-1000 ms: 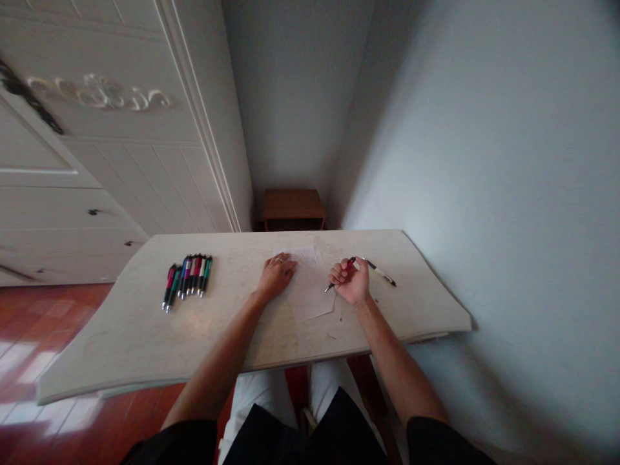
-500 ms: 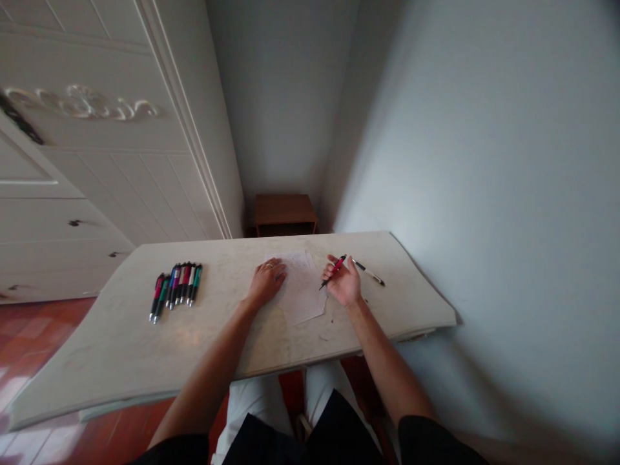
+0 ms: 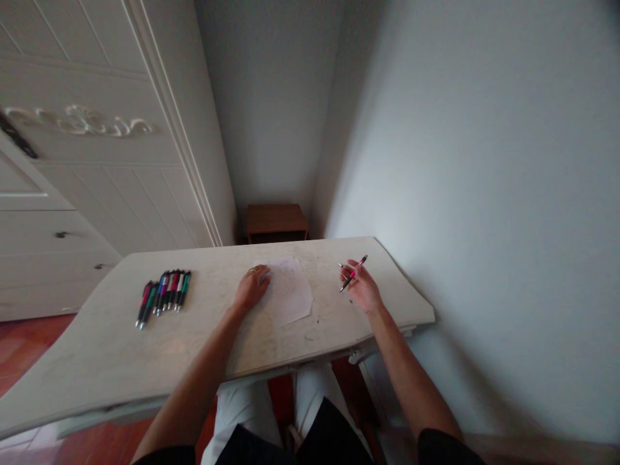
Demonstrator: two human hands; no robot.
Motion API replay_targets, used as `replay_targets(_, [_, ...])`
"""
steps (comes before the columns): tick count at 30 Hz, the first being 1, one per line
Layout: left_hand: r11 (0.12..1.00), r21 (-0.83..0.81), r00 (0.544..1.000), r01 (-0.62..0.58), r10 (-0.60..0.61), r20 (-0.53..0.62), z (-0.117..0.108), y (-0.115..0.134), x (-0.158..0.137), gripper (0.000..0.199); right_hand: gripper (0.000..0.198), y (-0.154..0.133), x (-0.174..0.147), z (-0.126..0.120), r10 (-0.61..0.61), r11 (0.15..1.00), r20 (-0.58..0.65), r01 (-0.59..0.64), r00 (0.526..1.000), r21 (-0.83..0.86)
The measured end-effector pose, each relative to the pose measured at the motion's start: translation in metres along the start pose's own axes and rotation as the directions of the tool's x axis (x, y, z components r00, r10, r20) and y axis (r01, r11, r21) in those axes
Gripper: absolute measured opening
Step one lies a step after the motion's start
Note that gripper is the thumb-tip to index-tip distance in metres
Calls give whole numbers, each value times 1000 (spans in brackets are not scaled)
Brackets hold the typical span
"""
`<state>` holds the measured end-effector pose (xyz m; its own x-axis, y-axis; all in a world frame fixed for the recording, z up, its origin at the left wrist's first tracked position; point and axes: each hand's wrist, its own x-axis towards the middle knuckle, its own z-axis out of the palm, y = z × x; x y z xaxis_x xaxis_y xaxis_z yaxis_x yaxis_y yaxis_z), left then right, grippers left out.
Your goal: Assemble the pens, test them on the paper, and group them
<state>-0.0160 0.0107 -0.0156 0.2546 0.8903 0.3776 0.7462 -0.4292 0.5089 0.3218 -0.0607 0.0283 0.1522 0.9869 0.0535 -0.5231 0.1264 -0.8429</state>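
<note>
Pink pen sits gripped in the right hand, right of the paper; light pressure from the left hand, loosely open at the left edge, best steadies it.

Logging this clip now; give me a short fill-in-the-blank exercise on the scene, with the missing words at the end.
1. The paper lies ____ the left hand and the right hand.
2. The pen slanting across the right hand's fingers is black and ____.
3. From the person's viewpoint, the group of pens lies toward the ____ end of the table.
4. The small stand beyond the table is ____ in colour.

Missing words: between; pink; left; brown.
</note>
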Motion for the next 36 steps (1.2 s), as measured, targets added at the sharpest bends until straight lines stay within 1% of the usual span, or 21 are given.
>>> replay_targets(1, [1000, -5, 1000, 2, -2, -9, 1, -1, -1, 35, 38, -8, 0, -5, -43, 993, -17, 41, 999, -112])
replay_targets(3, [1000, -15, 999, 8, -9, -36, 1, -1, -3, 35, 44, -22, 1, -15, -101, 923, -36, 80, 994, -376])
replay_targets(7, [999, -37, 996, 33, -36, -86, 0, 0, -11, 35, 44, -43, 9, -33, -114, 823, -25, 80, 993, -562])
replay_targets(8, [998, -42, 994, 42, -46, -97, 0, 1, -13, 35, 44, -47, 13, -37, -134, 748, -7, 97, 991, -657])
replay_targets(10, [997, -47, 992, 63, -68, -108, -1, 3, -17, 35, 48, -55, 25, -46, -163, 552, 50, 133, 985, -823])
replay_targets(12, [996, -46, 991, 79, -83, -105, -2, 4, -19, 35, 51, -61, 40, -53, -109, 329, 108, 138, 988, -934])
replay_targets(14, [995, -38, 990, 95, -98, -99, -3, 4, -21, 34, 49, -65, 57, -59, 18, 88, 134, 132, 991, -987])
replay_targets(16, [994, -28, 990, 109, -111, -91, -3, 5, -22, 33, 36, -65, 72, -62, 70, -142, 104, 113, 992, -983])
replay_targets(17, [993, -24, 989, 115, -117, -88, -3, 6, -23, 32, 30, -63, 79, -63, 71, -179, 85, 97, 994, -979])
replay_targets(19, [993, -20, 990, 117, -118, -82, -4, 7, -23, 31, 26, -58, 89, -64, 63, -225, 56, 69, 996, -972])
replay_targets(22, [993, -20, 991, 112, -114, -71, -7, 11, -23, 31, 25, -46, 100, -63, 83, -262, 32, 53, 996, -964])
replay_targets(25, [993, -17, 991, 113, -114, -75, -9, 13, -23, 30, 26, -37, 105, -62, 116, -276, 26, 57, 993, -960])
replay_targets(28, [993, -14, 990, 113, -114, -83, -9, 12, -23, 31, 29, -34, 107, -64, 123, -270, 39, 71, 992, -960])
replay_targets(30, [993, -10, 989, 119, -119, -87, -8, 11, -23, 32, 32, -36, 105, -65, 111, -270, 49, 77, 993, -960])
replay_targets(33, [992, -9, 988, 124, -124, -92, -7, 9, -22, 33, 37, -39, 96, -66, 61, -278, 63, 78, 996, -958])
replay_targets(36, [992, -21, 988, 127, -128, -83, -8, 10, -21, 34, 34, -41, 78, -64, 23, -280, 99, 101, 995, -955])
